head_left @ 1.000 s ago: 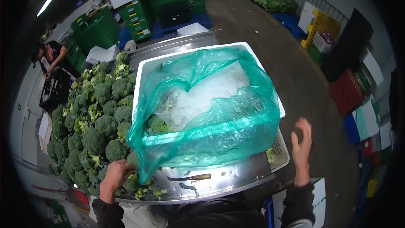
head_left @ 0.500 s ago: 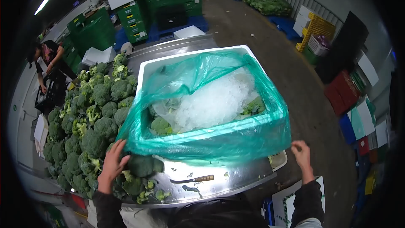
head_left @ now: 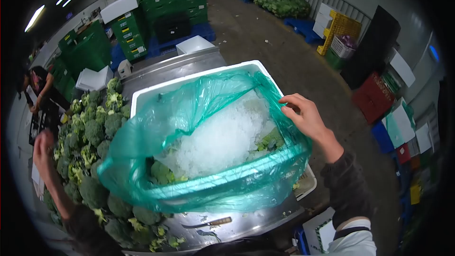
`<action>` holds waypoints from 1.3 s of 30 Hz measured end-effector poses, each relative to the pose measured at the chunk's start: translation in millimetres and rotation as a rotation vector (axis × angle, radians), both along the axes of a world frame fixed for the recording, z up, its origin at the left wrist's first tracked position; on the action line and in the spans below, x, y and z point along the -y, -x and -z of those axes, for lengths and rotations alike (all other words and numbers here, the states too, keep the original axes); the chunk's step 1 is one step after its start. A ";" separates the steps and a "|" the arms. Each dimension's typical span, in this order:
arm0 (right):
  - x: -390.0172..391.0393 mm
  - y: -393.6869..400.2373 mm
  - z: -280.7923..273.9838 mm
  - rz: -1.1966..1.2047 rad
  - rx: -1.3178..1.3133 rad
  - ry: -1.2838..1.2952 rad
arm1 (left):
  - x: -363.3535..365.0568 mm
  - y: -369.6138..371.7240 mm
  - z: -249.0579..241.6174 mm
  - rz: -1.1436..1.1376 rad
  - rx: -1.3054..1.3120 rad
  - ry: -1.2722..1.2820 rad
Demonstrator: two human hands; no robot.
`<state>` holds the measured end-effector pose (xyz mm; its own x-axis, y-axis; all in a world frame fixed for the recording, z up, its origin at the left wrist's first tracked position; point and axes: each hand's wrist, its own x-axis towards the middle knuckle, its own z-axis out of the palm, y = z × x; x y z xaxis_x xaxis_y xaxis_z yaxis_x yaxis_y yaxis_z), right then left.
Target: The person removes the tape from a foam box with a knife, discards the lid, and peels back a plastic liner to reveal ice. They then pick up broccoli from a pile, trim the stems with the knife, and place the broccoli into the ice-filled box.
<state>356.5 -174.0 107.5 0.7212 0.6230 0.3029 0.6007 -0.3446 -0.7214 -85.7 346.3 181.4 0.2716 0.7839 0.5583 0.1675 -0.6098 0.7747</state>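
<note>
A white foam box (head_left: 134, 106) stands on the metal table, lined with a green plastic bag (head_left: 246, 192) folded out over its rim. Inside, a heap of crushed ice (head_left: 215, 137) covers broccoli, some of which shows at the edges. At the box's right rim, my right hand (head_left: 308, 118) has its thumb and fingers closed on the bag's edge. My left hand (head_left: 43, 154) is raised at the far left, away from the bag and smeared by motion. Below it and to its right lies a large pile of broccoli (head_left: 95, 132).
A knife with a wooden handle (head_left: 208, 223) lies on the metal table (head_left: 185, 234) before the box. Green crates (head_left: 170, 0) are stacked behind. A co-worker (head_left: 40, 87) bends over a dark crate at left. A white basket (head_left: 307, 182) sits by the table's right side.
My left hand has left the bag's front left corner and swung up and left. My right hand has risen to the box's right rim. The bag's left side now billows outward.
</note>
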 end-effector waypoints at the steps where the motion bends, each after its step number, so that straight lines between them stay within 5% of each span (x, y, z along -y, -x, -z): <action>1: -6.9 -15.3 3.6 -0.019 -0.017 0.086 | 21.4 -0.7 -7.2 -0.124 -0.299 -0.241; 3: -28.9 -41.0 16.9 0.011 -0.017 0.173 | 153.0 -72.3 -45.5 0.086 -0.136 -0.340; 5: -60.3 -63.3 26.4 0.086 -0.001 0.414 | 207.3 -112.2 -53.3 0.847 -0.242 -0.169; 7: -88.9 -91.9 36.3 0.087 -0.111 0.475 | 220.0 -152.1 -28.3 1.152 -0.688 0.023; 9: -105.7 -124.6 41.8 0.147 -0.185 0.403 | 206.9 -186.0 21.6 1.128 -1.084 0.165; 11: -113.6 -140.4 24.1 0.232 -0.249 0.258 | 154.2 -199.0 85.5 0.829 -1.142 -0.206; 13: -112.7 -173.7 53.0 0.273 0.239 0.255 | 116.1 -215.5 93.8 0.362 -1.244 -0.500; 19: -103.0 -192.7 43.3 -0.004 0.158 0.216 | 5.4 -237.8 115.7 0.115 -1.137 -0.455; 22: -115.9 -220.8 55.2 -0.152 -0.216 0.115 | -39.1 -255.9 140.5 0.317 -0.801 -0.243; 27: -133.9 -247.8 76.2 -0.058 -0.510 0.181 | -60.9 -298.8 174.5 0.510 -0.518 0.198; 29: -124.3 -259.1 89.0 0.262 -0.745 0.142 | -78.0 -304.1 198.2 0.498 -0.341 0.834; 30: -109.9 -260.2 94.4 0.209 -0.867 0.116 | -87.4 -299.1 213.4 0.437 -0.325 1.005; 32: -57.1 -277.0 122.1 0.074 -0.780 0.313 | -107.6 -277.2 249.6 0.299 -0.413 0.941; 34: -29.7 -230.3 105.7 0.204 -0.755 0.631 | -90.0 -244.7 238.3 0.076 -0.502 0.945; 37: 53.0 -212.3 135.2 0.269 -0.850 0.271 | -41.1 -191.8 195.8 0.326 -0.216 0.674; 39: 94.9 -187.9 131.9 0.313 -0.818 0.107 | 7.6 -169.1 153.1 0.376 -0.276 0.170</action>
